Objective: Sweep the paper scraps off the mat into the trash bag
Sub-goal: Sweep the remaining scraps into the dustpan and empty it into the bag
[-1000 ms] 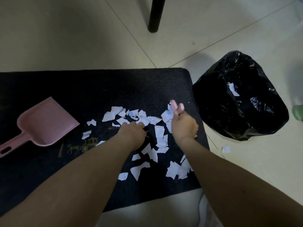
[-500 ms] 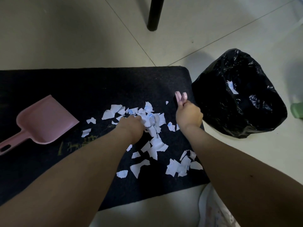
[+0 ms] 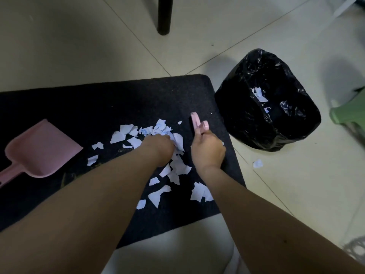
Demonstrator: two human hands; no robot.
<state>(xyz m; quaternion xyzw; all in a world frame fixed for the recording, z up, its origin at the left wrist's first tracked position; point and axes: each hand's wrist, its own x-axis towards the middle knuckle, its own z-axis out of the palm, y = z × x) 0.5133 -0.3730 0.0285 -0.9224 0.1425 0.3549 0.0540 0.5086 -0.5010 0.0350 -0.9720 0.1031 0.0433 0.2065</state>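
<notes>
Gripping pink brush [image 3: 198, 123], right hand [image 3: 207, 152]; left hand [image 3: 158, 148] seemingly gathering scraps [image 3: 175, 169]

Black furniture leg [image 3: 163, 15], perhaps a green stool [image 3: 348, 115], tiled floor [image 3: 59, 36].

One mat [image 3: 98, 107], one trash bag [image 3: 246, 119], one dustpan [image 3: 39, 149], two hands [image 3: 158, 149], many paper scraps [image 3: 177, 167]

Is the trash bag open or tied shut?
Open. The trash bag mouth gapes upward, with paper scraps visible inside.
</notes>
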